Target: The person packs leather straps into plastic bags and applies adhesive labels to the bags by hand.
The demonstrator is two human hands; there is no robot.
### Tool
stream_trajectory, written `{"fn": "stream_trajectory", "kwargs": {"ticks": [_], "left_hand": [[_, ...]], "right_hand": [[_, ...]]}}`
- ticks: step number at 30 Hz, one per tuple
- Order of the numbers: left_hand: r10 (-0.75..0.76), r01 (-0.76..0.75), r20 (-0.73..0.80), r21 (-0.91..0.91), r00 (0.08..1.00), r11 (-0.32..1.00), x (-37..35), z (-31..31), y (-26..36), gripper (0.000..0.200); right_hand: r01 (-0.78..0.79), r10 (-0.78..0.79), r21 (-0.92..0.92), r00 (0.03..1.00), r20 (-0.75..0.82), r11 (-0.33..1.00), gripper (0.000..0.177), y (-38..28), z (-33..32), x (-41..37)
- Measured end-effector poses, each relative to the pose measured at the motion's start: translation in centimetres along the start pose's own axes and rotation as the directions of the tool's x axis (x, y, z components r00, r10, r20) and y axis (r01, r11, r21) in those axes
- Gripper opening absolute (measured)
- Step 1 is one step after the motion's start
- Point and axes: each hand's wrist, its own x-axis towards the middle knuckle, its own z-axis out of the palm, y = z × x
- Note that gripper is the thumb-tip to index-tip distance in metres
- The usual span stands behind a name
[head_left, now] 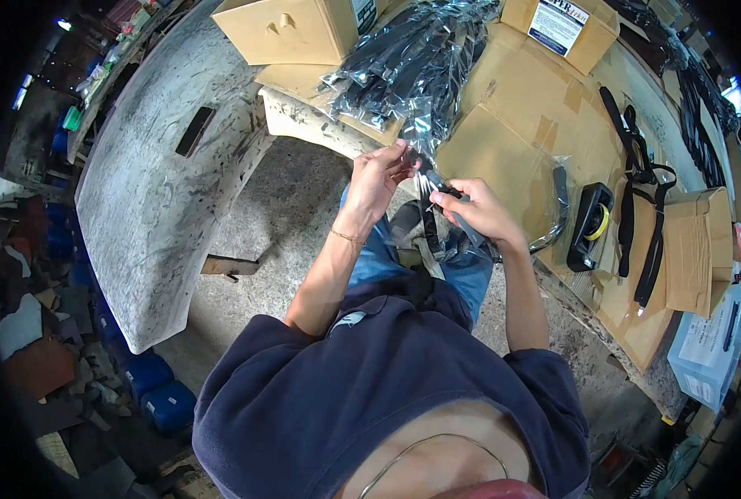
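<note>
Close to the table edge, my left hand [375, 181] pinches the upper part of a black strap [428, 218] and some clear plastic around it. My right hand [485, 213] is closed on the same strap a little lower and to the right, thumb on top. The strap hangs in front of my legs, its lower end partly hidden. Just beyond my hands lies a pile of black straps in clear plastic bags [412, 62]. To the right of my right hand, a bagged strap [560, 200] lies on the cardboard.
Cardboard [512, 125] covers the worktable. On its right are a black tape dispenser [588, 229], loose black straps [636, 200] and a small carton [696, 249]. Larger boxes [291, 29] stand at the back. A dark flat block [196, 131] lies on the white table at left.
</note>
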Motion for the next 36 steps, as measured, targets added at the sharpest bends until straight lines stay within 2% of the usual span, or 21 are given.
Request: {"fn": "stream_trajectory", "kwargs": {"ticks": [5, 8, 10, 11, 13, 16, 17, 19, 22, 24, 28, 30, 31, 33, 35, 36], "left_hand": [[0.061, -0.07, 0.082, 0.114, 0.995, 0.991, 0.0, -0.2, -0.8, 0.022], [0.088, -0.092, 0.032, 0.157, 0.996, 0.983, 0.0, -0.2, -1.0, 0.019], [0.086, -0.098, 0.047, 0.371, 0.995, 0.923, 0.2, -0.9, -1.3, 0.016], [0.072, -0.1, 0.092, 0.35, 0.993, 0.931, 0.3, -1.1, -1.6, 0.016], [0.055, -0.076, 0.071, 0.33, 0.996, 0.941, -0.1, -0.6, -1.7, 0.016], [0.038, -0.054, 0.055, 0.326, 0.998, 0.944, -0.1, -0.4, -1.5, 0.017], [0.017, -0.037, 0.064, 0.324, 0.998, 0.945, -0.1, -0.3, -1.4, 0.018], [-0.008, -0.015, 0.07, 0.321, 0.998, 0.947, -0.2, -0.3, -1.4, 0.019], [-0.021, -0.009, 0.085, 0.336, 0.996, 0.942, -0.4, 0.2, -1.1, 0.023], [-0.107, 0.109, -0.023, 0.205, 0.994, 0.973, -0.7, 1.0, -0.6, 0.027], [-0.085, 0.08, 0.022, 0.195, 0.996, 0.978, -0.2, 0.3, -0.9, 0.027], [-0.002, -0.02, 0.077, 0.284, 0.997, 0.959, 0.5, -0.4, -1.8, 0.022], [-0.002, -0.02, 0.077, 0.285, 0.997, 0.958, 0.6, -0.3, -2.1, 0.022], [0.05, -0.051, 0.007, 0.113, 0.999, 0.992, 0.5, 0.3, -2.3, 0.017], [0.042, -0.044, 0.03, 0.076, 0.999, 0.996, 0.1, 0.8, -1.8, 0.014], [0.038, -0.04, 0.049, 0.037, 0.998, 0.999, 0.0, 0.9, -1.5, 0.011]], "right_hand": [[-0.029, 0.029, 0.024, 0.999, 0.019, 0.999, 0.026, 0.2, 0.6, 0.4], [-0.001, 0.001, -0.005, 0.999, 0.047, 1.0, 0.024, 0.6, 0.8, 0.7], [0.102, -0.098, 0.044, 0.991, -0.09, 0.994, 0.033, 0.6, 1.3, 0.7], [0.099, -0.095, 0.047, 0.991, -0.092, 0.994, 0.033, 0.6, 1.3, 0.6], [0.129, -0.133, -0.038, 0.984, -0.121, 0.991, 0.046, 0.4, 1.3, 0.7], [0.148, -0.151, -0.028, 0.979, -0.134, 0.989, 0.051, 0.3, 1.4, 0.4], [0.146, -0.148, -0.029, 0.98, -0.136, 0.989, 0.051, 0.7, 1.3, 0.5], [0.27, -0.272, -0.033, 0.958, -0.09, 0.962, 0.054, 1.8, 1.3, 0.8], [0.275, -0.279, -0.069, 0.958, -0.068, 0.959, 0.054, 2.4, 1.1, 1.0], [0.271, -0.273, -0.047, 0.96, -0.056, 0.962, 0.053, 2.2, 1.0, 1.0], [0.263, -0.264, -0.032, 0.964, -0.031, 0.964, 0.051, 1.7, 0.7, 0.7], [0.269, -0.269, 0.005, 0.962, -0.044, 0.963, 0.051, 2.2, 0.6, 1.0], [0.275, -0.272, 0.043, 0.961, -0.058, 0.961, 0.051, 2.5, 0.5, 1.2], [0.303, -0.295, 0.098, 0.951, -0.09, 0.948, 0.052, 2.7, 0.6, 1.6], [0.331, -0.314, 0.15, 0.941, -0.124, 0.932, 0.053, 2.4, 0.3, 1.5], [0.168, -0.159, 0.08, 0.981, -0.113, 0.982, 0.056, 1.1, -0.2, 0.9]]}}
